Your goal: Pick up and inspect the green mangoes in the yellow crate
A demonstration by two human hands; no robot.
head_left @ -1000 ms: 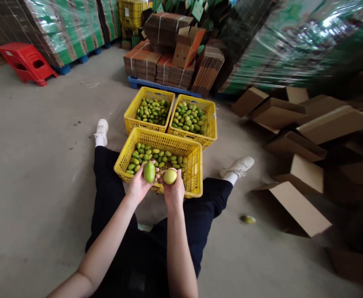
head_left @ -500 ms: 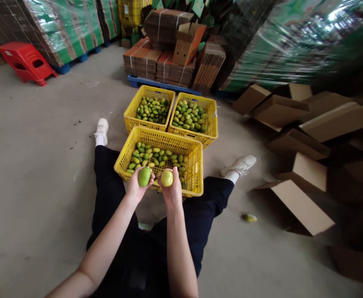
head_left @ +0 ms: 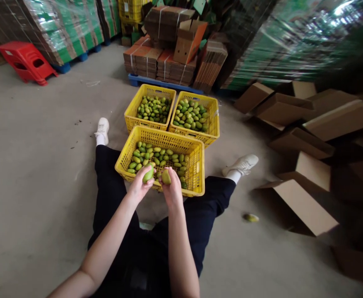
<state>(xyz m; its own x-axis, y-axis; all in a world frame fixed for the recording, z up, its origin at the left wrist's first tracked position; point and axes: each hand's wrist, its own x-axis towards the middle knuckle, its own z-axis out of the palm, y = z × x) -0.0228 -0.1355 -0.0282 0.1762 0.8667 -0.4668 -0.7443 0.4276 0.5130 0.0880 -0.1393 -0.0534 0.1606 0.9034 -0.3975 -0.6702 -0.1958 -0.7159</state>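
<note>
My left hand (head_left: 140,184) holds a green fruit (head_left: 148,173) over the near edge of the front yellow crate (head_left: 199,165). Close beside it, my right hand (head_left: 172,189) has its fingers round a yellow-green fruit (head_left: 166,177). The two fruits are a small gap apart. Many green and yellowish fruits (head_left: 157,154) lie in the front crate, with part of its floor showing. Behind it stand two more yellow crates, the left one (head_left: 131,111) and the right one (head_left: 212,124), both holding many fruits.
A single fruit (head_left: 251,217) lies on the floor at right, near open cardboard boxes (head_left: 308,203). Flattened cartons (head_left: 175,72) are stacked on a blue pallet behind the crates. A red stool (head_left: 27,62) stands at far left. My legs flank the front crate.
Both hands have turned the fruits they hold, so each shows a different side. The left fruit is slightly higher and further right.
</note>
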